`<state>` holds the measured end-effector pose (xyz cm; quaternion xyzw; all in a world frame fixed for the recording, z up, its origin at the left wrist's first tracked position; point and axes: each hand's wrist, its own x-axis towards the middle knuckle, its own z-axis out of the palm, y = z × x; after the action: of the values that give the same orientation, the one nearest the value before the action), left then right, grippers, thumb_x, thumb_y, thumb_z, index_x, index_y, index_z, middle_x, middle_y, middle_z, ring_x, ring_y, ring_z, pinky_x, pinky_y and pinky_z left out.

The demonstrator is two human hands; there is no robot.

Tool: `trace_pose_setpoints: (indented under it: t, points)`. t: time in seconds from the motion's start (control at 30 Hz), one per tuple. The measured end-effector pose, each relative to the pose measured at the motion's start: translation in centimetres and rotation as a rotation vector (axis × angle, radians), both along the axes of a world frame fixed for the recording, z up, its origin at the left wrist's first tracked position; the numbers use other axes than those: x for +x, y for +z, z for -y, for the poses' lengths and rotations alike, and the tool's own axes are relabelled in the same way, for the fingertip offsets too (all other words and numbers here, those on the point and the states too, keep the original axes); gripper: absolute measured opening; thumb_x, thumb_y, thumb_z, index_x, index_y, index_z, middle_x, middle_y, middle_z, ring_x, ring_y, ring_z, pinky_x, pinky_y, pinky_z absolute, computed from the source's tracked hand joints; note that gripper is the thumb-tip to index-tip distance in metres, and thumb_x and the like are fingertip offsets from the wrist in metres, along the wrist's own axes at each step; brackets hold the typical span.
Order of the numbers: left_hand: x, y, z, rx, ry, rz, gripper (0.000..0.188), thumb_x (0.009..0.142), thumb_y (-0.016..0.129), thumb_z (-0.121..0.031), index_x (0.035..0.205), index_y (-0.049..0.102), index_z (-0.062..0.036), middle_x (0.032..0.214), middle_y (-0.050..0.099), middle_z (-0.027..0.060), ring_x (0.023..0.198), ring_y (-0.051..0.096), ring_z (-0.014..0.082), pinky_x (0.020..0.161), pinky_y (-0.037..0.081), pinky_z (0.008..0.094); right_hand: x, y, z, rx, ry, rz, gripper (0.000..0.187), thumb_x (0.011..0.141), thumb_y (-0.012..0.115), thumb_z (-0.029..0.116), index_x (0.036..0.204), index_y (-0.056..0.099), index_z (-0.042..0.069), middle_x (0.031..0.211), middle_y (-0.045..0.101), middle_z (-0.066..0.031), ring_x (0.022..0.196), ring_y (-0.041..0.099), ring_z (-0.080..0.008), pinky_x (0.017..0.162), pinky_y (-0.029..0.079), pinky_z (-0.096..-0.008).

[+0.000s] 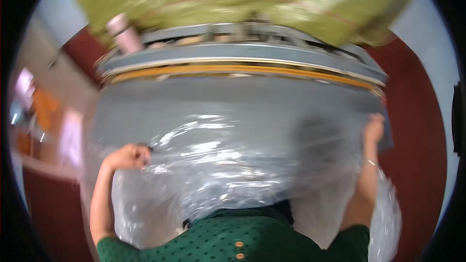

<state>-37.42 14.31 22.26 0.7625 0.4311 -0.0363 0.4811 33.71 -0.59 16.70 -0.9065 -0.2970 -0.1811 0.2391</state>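
A wide sheet of clear plastic film (213,157) lies over the grey work surface and drapes down the near side in shiny folds. My left hand (127,157) is closed at the film's left part, its fingers curled round something small and dark that blur keeps me from naming. Over at the right edge of the surface, my right hand (373,130) is closed on the film's margin, the arm stretched forward. The exact grip of its fingertips is smeared by motion.
A long grey machine bar (242,52) with an orange strip (242,70) spans the far side. A pink bottle (124,34) stands at its left end. Behind it bulges a large yellow-green sack (252,0). Dark red floor (412,116) shows at the right, an open doorway at the left.
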Motion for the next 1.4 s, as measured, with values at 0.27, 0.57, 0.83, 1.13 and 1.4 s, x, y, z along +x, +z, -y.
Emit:
trace_pose_setpoints:
  t: [0.27,0.57,0.83,1.13,1.4]
  points:
    - [-22.1,10.0,-6.2,0.771,0.623,-0.217,0.004,0.072,0.056,-0.005,0.074,0.054,-0.0022,0.064,0.054,0.001,0.062,0.053,0.0114,0.059,0.044,0.026,8.2,-3.6,1.1,-0.136,-0.05,0.118,0.022,0.089,0.036,0.027,0.093,0.041,0.006,0.086,0.057,-0.0201,0.082,0.053,-0.0402,0.062,0.041,-0.046]
    - [-4.8,-2.4,-4.4,1.009,0.274,-0.07,0.048,0.081,0.054,-0.029,0.121,0.041,-0.0069,0.13,0.034,0.0133,0.123,0.028,0.0261,0.1,0.021,0.0378,12.7,-4.6,2.6,-0.165,-0.068,0.126,0.025,0.09,0.034,0.03,0.093,0.04,0.006,0.084,0.056,-0.0202,0.078,0.053,-0.0398,0.059,0.039,-0.044]
    - [-6.4,-5.3,-6.6,1.0,0.335,-0.166,0.041,0.083,0.05,-0.03,0.115,0.048,-0.0053,0.128,0.04,0.0087,0.121,0.032,0.0267,0.097,0.027,0.0376,14.8,-5.2,4.1,-0.114,0.027,0.167,0.027,0.09,0.036,0.028,0.093,0.042,0.002,0.092,0.054,-0.0199,0.082,0.051,-0.0369,0.066,0.04,-0.041]
    - [-3.3,-5.0,-8.9,1.168,0.62,-0.193,0.017,0.07,0.064,-0.017,0.08,0.059,-0.0046,0.073,0.057,0.0062,0.075,0.052,0.0251,0.066,0.043,0.0354,13.1,-0.1,9.4,0.477,-0.048,0.112,0.032,0.089,0.042,0.028,0.104,0.05,0.002,0.098,0.056,-0.0151,0.086,0.055,-0.0262,0.074,0.044,-0.0327]
    - [-2.9,-3.9,-8.4,0.867,0.656,-0.096,0.018,0.069,0.064,-0.017,0.082,0.058,-0.0074,0.073,0.055,0.0081,0.075,0.053,0.0247,0.066,0.044,0.0347,10.1,-0.1,13.4,0.512,-0.165,0.263,0.031,0.088,0.043,0.028,0.103,0.052,0.002,0.1,0.056,-0.015,0.089,0.054,-0.028,0.076,0.044,-0.034]
